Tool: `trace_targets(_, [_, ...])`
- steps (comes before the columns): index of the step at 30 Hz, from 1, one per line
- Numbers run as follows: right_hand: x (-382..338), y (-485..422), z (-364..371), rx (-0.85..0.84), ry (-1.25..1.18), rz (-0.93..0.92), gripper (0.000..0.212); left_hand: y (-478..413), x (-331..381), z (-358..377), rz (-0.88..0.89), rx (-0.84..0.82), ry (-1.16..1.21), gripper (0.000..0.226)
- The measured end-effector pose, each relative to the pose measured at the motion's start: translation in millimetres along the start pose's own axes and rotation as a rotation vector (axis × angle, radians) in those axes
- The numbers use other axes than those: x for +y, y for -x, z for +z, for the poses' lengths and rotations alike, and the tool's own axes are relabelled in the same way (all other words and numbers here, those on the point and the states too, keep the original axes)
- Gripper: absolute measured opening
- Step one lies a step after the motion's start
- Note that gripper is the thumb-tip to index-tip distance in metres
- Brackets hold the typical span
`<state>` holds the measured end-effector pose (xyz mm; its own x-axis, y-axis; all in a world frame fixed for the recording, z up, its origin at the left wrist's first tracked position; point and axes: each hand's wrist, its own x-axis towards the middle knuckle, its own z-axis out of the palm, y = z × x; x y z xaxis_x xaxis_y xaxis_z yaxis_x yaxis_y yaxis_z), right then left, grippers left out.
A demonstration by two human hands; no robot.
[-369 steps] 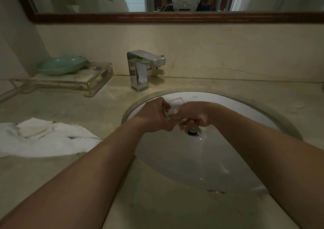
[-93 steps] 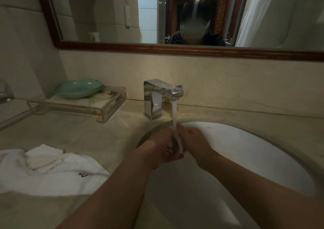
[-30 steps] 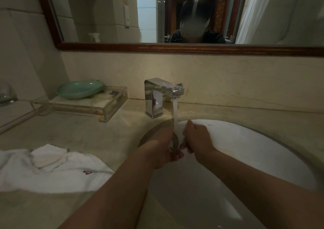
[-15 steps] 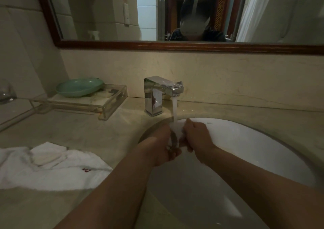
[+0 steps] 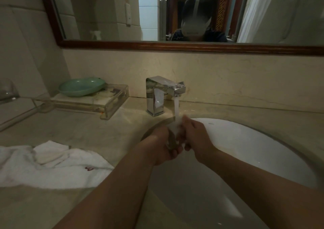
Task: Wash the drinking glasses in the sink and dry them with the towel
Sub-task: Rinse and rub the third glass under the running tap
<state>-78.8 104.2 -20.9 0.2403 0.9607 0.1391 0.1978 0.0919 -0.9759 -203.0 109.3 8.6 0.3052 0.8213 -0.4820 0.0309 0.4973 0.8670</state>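
Two hands clamp one glass (image 5: 172, 137) between them under the running tap (image 5: 164, 92), over the sink (image 5: 245, 141): left hand (image 5: 162, 145) cupping beneath, right hand (image 5: 195, 135) gripping beside. Axis blurred. Towel (image 5: 52, 164) lies leftward, nearer the left hand.

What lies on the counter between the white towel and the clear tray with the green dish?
Nothing. In the head view, only bare marble counter shows between the towel and the clear tray, which holds the green dish.
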Motion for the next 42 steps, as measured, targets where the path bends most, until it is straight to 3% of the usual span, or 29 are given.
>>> trace_targets(4, [0,2,3,0.026,0.114,-0.065,0.044,-6,-2,-4,-0.065,0.005,0.016,0.05])
trace_targets(10, [-2,-1,-1,0.062,0.105,0.139,0.047,-9,-5,-2,0.013,0.125,0.043,0.027])
trace_targets(14, [2,2,2,-0.047,0.159,0.017,0.057,-5,-5,1,0.089,0.11,-0.025,0.031])
trace_targets(17, [3,1,1,-0.033,0.151,-0.033,0.051,-7,-5,2,0.077,0.09,-0.026,0.037])
trace_targets(21, [3,-3,1,0.085,0.058,-0.04,0.047,-4,-4,1,0.029,0.063,0.006,0.027])
trace_targets(23, [1,-3,1,0.041,0.014,-0.063,0.047,-2,-2,1,0.04,0.036,-0.009,0.024])
trace_targets(27, [2,2,0,0.015,0.067,-0.12,0.048,-7,-3,-3,0.023,0.019,0.01,0.05])
trace_targets(33, [8,-3,2,0.056,0.069,0.028,0.056,-4,-5,-2,-0.013,-0.009,-0.066,0.041])
trace_targets(36, [6,-1,-1,-0.016,0.098,-0.04,0.054,-2,-3,-2,0.015,-0.011,-0.043,0.047])
trace_targets(42, [0,-2,7,0.089,0.131,-0.087,0.049,-3,-5,1,0.084,0.091,-0.107,0.047])
